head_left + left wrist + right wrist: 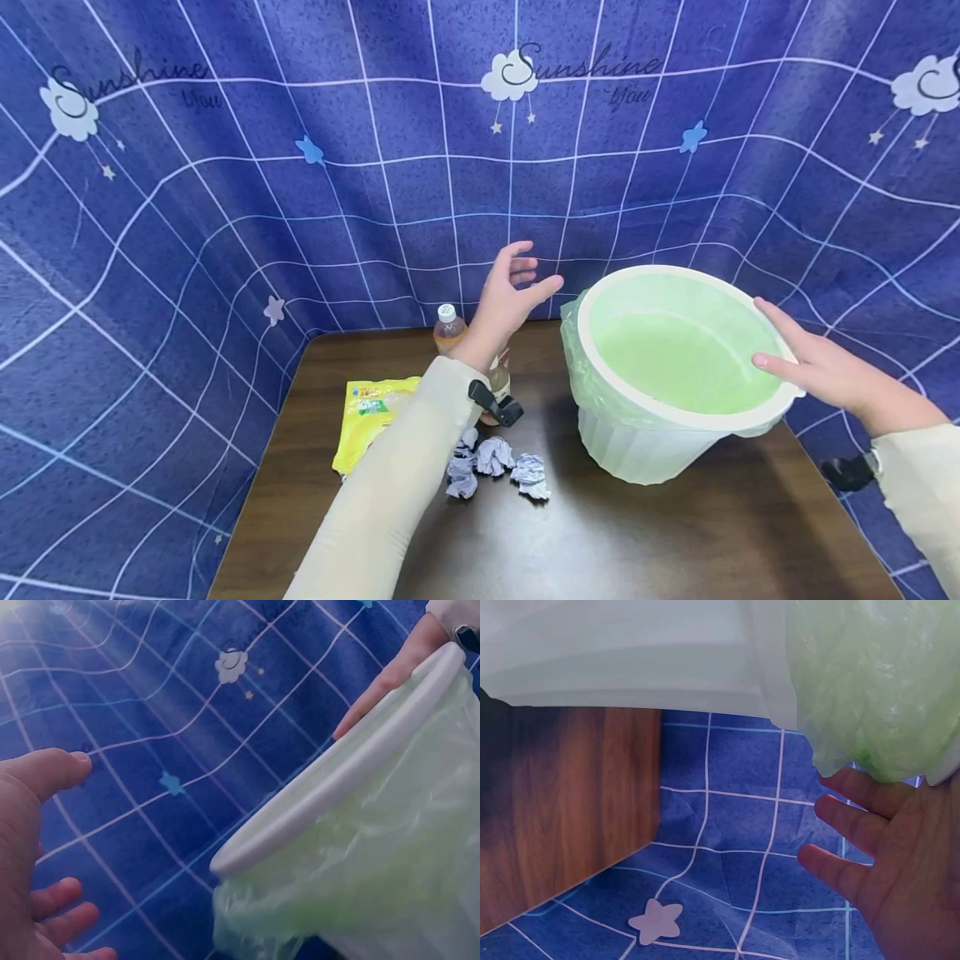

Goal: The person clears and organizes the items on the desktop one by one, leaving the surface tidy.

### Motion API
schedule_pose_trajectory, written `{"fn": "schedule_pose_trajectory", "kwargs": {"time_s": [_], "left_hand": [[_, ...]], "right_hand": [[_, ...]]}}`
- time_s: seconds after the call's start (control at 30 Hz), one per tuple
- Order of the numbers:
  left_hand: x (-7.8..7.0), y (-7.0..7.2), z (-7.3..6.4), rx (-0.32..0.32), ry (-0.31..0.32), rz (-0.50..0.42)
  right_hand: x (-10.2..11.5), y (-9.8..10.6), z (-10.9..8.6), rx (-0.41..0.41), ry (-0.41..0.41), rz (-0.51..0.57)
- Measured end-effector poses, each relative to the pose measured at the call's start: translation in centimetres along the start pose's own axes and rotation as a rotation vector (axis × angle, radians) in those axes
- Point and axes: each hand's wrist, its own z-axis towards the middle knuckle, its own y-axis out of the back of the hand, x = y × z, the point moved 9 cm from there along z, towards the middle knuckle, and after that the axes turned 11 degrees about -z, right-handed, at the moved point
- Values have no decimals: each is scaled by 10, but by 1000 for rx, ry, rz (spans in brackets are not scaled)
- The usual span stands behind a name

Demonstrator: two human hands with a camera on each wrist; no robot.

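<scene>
A white bin stands on the right of the table, lined with a thin green plastic bag folded over its rim. My left hand is in the air left of the bin, fingers loosely bent and thumb apart, holding nothing. In the left wrist view, a gap separates that hand from the rim. My right hand is at the bin's right rim, thumb over the inner side. Its fingers look spread and fairly straight outside, beside the bag's hanging edge.
Behind my left forearm stands a bottle with a white cap, partly hidden. Several crumpled paper balls lie left of the bin. A yellow packet lies farther left. Blue printed cloth hangs around the brown table.
</scene>
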Motion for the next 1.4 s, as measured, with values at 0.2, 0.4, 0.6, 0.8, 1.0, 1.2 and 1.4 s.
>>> {"fn": "schedule_pose_trajectory", "kwargs": {"time_s": [0.2, 0.4, 0.6, 0.8, 1.0, 1.2, 1.4], "left_hand": [[12, 30, -8, -62, -21, -23], [38, 53, -21, -126, 19, -76], [74, 68, -30, -142, 31, -120], [109, 79, -39, -158, 3, -156], [136, 87, -53, -178, 3, -187], [161, 92, -66, -215, 54, -171], [184, 95, -80, -246, 77, -129]], "right_hand": [[-2, -2, 0, 10, -14, -3], [-5, -4, 0, 19, -30, -1], [-4, -2, 0, 10, -24, 10], [-2, -2, 1, 8, -19, -3], [-2, -2, 1, 7, -20, 2], [-1, -4, 1, 21, -30, 4], [-2, -4, 0, 25, -33, 3]]}}
